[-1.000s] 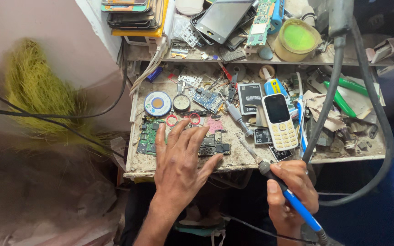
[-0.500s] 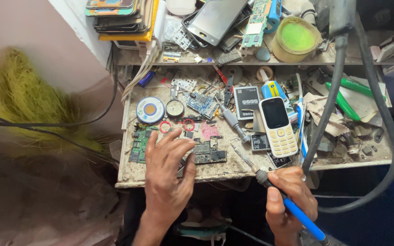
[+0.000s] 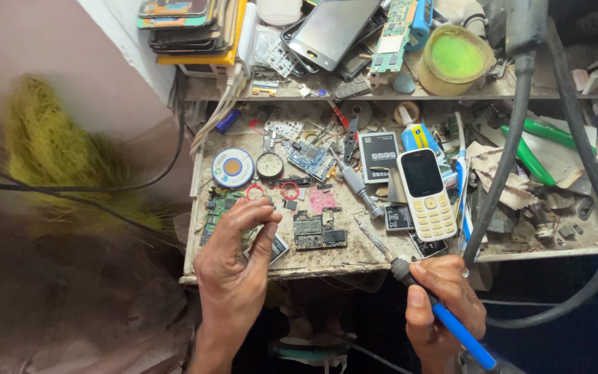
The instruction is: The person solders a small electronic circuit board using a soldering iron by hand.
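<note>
My left hand (image 3: 235, 266) rests at the bench's front left, fingers curled over a green circuit board (image 3: 216, 206) and thumb pinching a small dark board piece (image 3: 279, 248). My right hand (image 3: 444, 305) grips a blue-handled soldering iron (image 3: 461, 336) below the bench edge. Its metal tip (image 3: 368, 232) points up-left and lies just right of a dark circuit board (image 3: 320, 230) on the dirty bench top (image 3: 354, 260). A white keypad phone (image 3: 426, 194) lies to the right of the tip.
A solder spool (image 3: 232, 167), two red rings (image 3: 290, 190), a battery (image 3: 378, 156) and a screwdriver (image 3: 354, 183) clutter the bench. The upper shelf holds stacked phones (image 3: 188, 21), a smartphone (image 3: 330, 31) and a green-filled bowl (image 3: 455, 59). A thick black hose (image 3: 513, 138) hangs at right; yellow fibres (image 3: 43, 145) at left.
My left hand has gone from flat and spread over the boards to curled with the fingers drawn together. My right hand keeps the soldering iron in about the same place.
</note>
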